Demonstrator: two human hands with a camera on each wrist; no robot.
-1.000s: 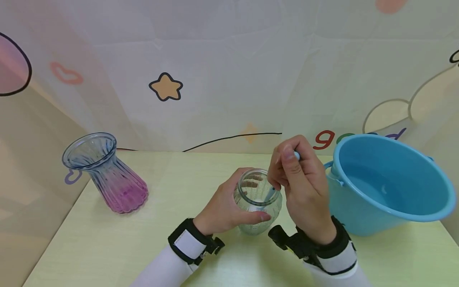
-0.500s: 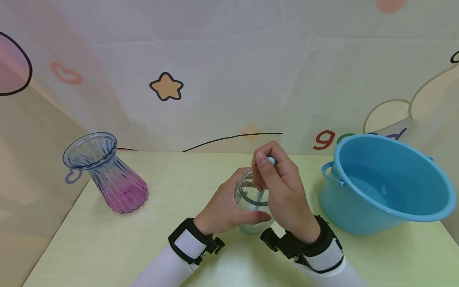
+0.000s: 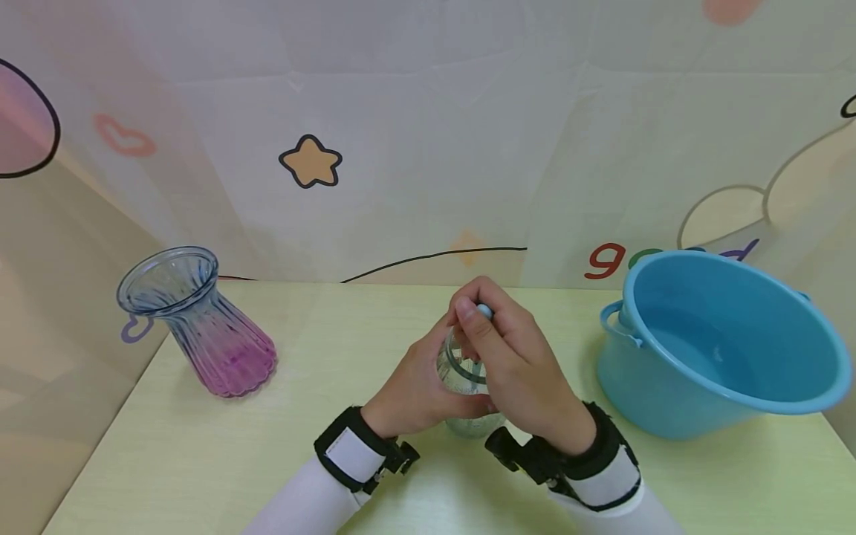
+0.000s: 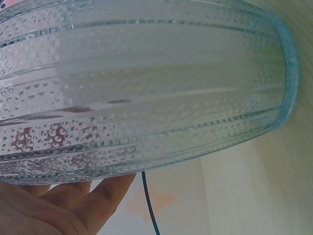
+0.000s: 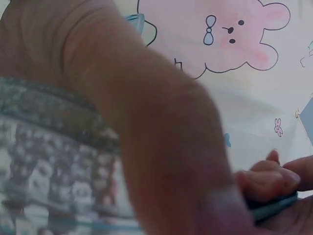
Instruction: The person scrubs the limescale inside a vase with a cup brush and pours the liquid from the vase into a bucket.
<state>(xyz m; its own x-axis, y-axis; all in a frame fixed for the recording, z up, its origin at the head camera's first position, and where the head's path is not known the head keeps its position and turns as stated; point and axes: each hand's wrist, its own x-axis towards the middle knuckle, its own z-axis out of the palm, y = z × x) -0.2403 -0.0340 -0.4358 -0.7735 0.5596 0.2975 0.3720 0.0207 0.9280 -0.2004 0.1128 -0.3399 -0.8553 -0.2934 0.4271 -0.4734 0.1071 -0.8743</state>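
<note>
In the head view my left hand (image 3: 414,386) grips a clear glass jar (image 3: 471,426) from its left side, thumb across the front and fingers behind. Ribs and raised dots cover the jar's wall (image 4: 171,88) in the left wrist view. Over its mouth, my right hand (image 3: 521,371) holds a light-blue stick-like handle (image 3: 484,310), whose rounded top pokes out above the fingers. The handle's lower end goes down inside the jar, so its kind is hidden. My right hand covers much of the jar's rim.
A blue-to-pink ribbed glass vase (image 3: 227,334) leans at the left of the pale wooden table (image 3: 301,446). To the right stands a large blue bucket (image 3: 669,386) with its side handle toward my hands. A printed curtain (image 3: 414,148) hangs behind the table.
My right hand has moved left and slightly down with the blue handle, coming closer over the jar's mouth. The left hand and jar have stayed in place.
</note>
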